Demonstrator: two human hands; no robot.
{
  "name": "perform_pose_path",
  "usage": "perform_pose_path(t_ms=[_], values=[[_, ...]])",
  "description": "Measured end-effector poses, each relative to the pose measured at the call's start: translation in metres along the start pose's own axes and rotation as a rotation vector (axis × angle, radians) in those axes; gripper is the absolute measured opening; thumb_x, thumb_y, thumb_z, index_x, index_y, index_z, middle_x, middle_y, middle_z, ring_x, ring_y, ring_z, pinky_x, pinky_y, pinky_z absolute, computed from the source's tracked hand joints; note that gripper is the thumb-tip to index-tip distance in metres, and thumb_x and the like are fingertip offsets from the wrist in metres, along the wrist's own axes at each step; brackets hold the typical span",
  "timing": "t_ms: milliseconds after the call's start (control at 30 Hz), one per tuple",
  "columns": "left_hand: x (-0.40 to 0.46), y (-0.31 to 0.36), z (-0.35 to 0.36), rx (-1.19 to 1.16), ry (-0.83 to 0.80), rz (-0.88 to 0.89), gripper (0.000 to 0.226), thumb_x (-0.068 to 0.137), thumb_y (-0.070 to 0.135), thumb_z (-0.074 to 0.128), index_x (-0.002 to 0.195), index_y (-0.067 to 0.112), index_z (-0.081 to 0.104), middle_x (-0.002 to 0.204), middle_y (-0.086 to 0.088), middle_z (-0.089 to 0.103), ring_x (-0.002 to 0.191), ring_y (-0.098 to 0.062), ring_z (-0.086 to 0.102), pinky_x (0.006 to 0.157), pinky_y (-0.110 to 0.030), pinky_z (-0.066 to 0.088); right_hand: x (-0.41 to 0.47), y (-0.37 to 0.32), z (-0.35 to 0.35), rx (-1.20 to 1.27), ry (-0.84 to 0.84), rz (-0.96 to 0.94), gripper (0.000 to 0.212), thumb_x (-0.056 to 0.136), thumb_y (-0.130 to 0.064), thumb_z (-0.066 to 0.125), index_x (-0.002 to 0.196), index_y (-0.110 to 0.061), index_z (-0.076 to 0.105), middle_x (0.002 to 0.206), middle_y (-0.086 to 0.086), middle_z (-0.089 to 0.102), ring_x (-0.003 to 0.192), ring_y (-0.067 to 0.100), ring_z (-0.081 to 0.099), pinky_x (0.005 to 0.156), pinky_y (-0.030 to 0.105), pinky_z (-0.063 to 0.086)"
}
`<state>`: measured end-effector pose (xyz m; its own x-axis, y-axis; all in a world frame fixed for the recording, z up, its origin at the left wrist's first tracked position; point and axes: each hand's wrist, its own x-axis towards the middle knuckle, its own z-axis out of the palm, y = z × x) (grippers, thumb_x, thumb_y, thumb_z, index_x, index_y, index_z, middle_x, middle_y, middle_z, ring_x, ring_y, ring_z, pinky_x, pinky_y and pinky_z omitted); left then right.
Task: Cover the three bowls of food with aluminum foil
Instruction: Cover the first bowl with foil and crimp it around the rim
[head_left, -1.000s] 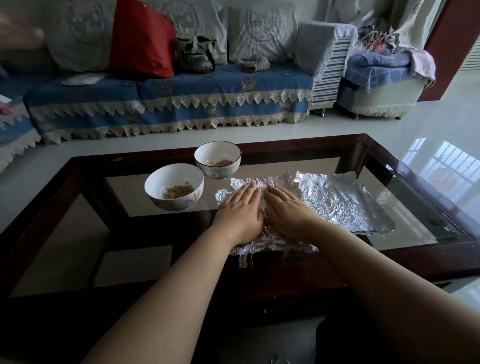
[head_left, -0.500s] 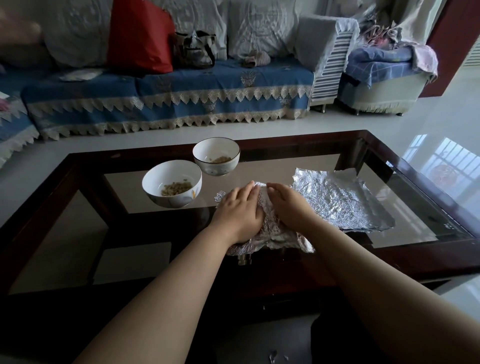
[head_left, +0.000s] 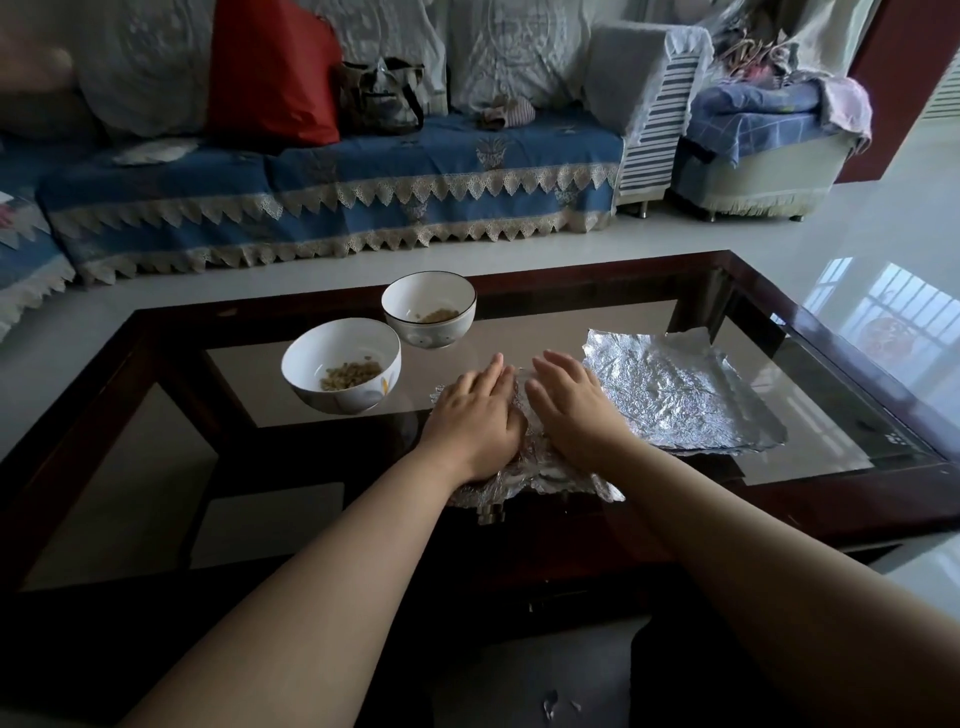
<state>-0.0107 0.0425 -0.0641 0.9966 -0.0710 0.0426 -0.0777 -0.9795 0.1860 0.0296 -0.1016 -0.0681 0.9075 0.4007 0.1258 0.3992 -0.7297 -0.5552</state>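
A crumpled sheet of aluminum foil (head_left: 524, 480) is draped over a mound at the near middle of the glass table; whatever is beneath it is hidden. My left hand (head_left: 475, 415) presses the mound's left side and my right hand (head_left: 571, 410) its right side, fingertips slightly lifted. Two white bowls stand uncovered to the left. The nearer bowl (head_left: 311, 358) holds a little brownish food. The farther bowl (head_left: 428, 301), with a dark rim line, holds some too. Flat loose foil sheets (head_left: 670, 395) lie just right of my right hand.
The coffee table (head_left: 571, 267) has a dark wooden frame and a glass top. Behind it, across pale floor, is a blue-covered sofa (head_left: 337, 182) with a red bag (head_left: 270, 73) and a handbag (head_left: 382, 96). A covered armchair (head_left: 753, 150) stands at the back right.
The foil lay spread flat under my palms; now it is gathered down around the mound. My hands have slid to its sides, and the loose sheets to the right are fully exposed.
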Motion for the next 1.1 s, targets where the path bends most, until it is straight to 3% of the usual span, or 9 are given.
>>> perform_pose_path(t_ms=[133, 267, 400, 500, 667, 767, 900, 967, 1100], values=[[0.000, -0.002, 0.004, -0.095, 0.117, -0.003, 0.058, 0.096, 0.037, 0.026, 0.149, 0.013, 0.027, 0.159, -0.008, 0.017, 0.145, -0.021, 0.018, 0.118, -0.037, 0.009, -0.019, 0.003, 0.003, -0.081, 0.013, -0.085, 0.056, 0.098, -0.044, 0.038, 0.145, -0.014, 0.038, 0.157, 0.003, 0.025, 0.145, 0.020, 0.015, 0.119, 0.036, 0.015], [-0.010, -0.012, 0.008, -0.301, 0.210, 0.031, 0.073, 0.089, 0.059, 0.019, 0.147, 0.016, 0.035, 0.155, -0.006, 0.030, 0.144, -0.018, 0.024, 0.117, -0.035, 0.017, -0.024, 0.002, -0.001, -0.050, -0.028, -0.076, 0.071, 0.096, -0.052, 0.035, 0.152, -0.012, 0.017, 0.160, 0.003, 0.014, 0.148, 0.016, 0.009, 0.118, 0.030, 0.008], [-0.019, -0.030, 0.007, -0.248, 0.090, 0.150, 0.112, 0.067, 0.092, 0.004, 0.151, 0.020, 0.020, 0.159, -0.007, 0.017, 0.146, -0.022, 0.017, 0.117, -0.042, 0.017, -0.029, 0.003, -0.006, 0.046, -0.074, -0.046, 0.093, 0.086, -0.065, 0.040, 0.153, -0.012, 0.005, 0.162, 0.003, 0.003, 0.148, 0.013, 0.005, 0.115, 0.027, 0.008], [-0.022, -0.036, 0.003, -0.187, 0.025, 0.168, 0.129, 0.052, 0.100, 0.007, 0.153, 0.019, 0.007, 0.161, -0.007, 0.003, 0.147, -0.020, 0.008, 0.119, -0.039, 0.012, -0.032, 0.008, -0.010, 0.104, -0.132, -0.045, 0.114, 0.070, -0.075, 0.045, 0.153, -0.015, -0.006, 0.161, 0.000, -0.013, 0.147, 0.013, 0.001, 0.112, 0.029, 0.009], [-0.025, -0.034, -0.004, -0.206, -0.101, 0.126, 0.151, 0.033, 0.105, 0.017, 0.150, 0.016, -0.016, 0.158, -0.003, -0.018, 0.136, -0.002, -0.018, 0.112, -0.024, -0.012, -0.039, 0.020, -0.010, 0.125, -0.165, -0.093, 0.130, 0.059, -0.079, 0.055, 0.150, -0.023, -0.019, 0.155, -0.008, -0.031, 0.141, 0.006, -0.006, 0.107, 0.032, 0.013], [-0.027, -0.031, -0.013, -0.163, -0.185, 0.108, 0.151, 0.034, 0.101, 0.031, 0.148, 0.017, -0.022, 0.157, 0.000, -0.024, 0.131, -0.002, -0.024, 0.107, -0.022, -0.016, -0.041, 0.024, -0.010, 0.141, -0.197, -0.092, 0.137, 0.050, -0.084, 0.055, 0.149, -0.024, -0.020, 0.156, -0.008, -0.030, 0.140, 0.006, -0.008, 0.109, 0.031, 0.013], [-0.031, -0.024, -0.014, -0.083, -0.175, 0.060, 0.138, 0.057, 0.078, 0.065, 0.149, 0.020, -0.021, 0.159, 0.000, -0.018, 0.145, -0.020, -0.015, 0.112, -0.028, -0.012, -0.040, 0.024, -0.012, 0.131, -0.238, -0.054, 0.138, 0.050, -0.075, 0.065, 0.151, -0.023, -0.014, 0.160, -0.004, -0.009, 0.144, 0.012, 0.007, 0.114, 0.033, 0.017], [-0.032, -0.022, -0.011, -0.078, -0.142, 0.027, 0.138, 0.057, 0.077, 0.066, 0.149, 0.020, -0.019, 0.159, 0.000, -0.014, 0.146, -0.023, -0.012, 0.114, -0.030, -0.011, -0.039, 0.025, -0.014, 0.095, -0.230, -0.048, 0.135, 0.055, -0.069, 0.070, 0.152, -0.022, -0.011, 0.161, -0.002, -0.001, 0.145, 0.017, 0.016, 0.112, 0.033, 0.021], [-0.033, -0.022, -0.002, -0.088, -0.143, -0.042, 0.144, 0.046, 0.088, 0.060, 0.148, 0.027, -0.022, 0.159, 0.002, -0.013, 0.146, -0.025, -0.015, 0.118, -0.037, -0.010, -0.036, 0.025, -0.020, 0.047, -0.260, -0.043, 0.136, 0.050, -0.075, 0.065, 0.152, -0.022, -0.009, 0.161, 0.001, 0.005, 0.147, 0.021, 0.013, 0.118, 0.040, 0.018]])
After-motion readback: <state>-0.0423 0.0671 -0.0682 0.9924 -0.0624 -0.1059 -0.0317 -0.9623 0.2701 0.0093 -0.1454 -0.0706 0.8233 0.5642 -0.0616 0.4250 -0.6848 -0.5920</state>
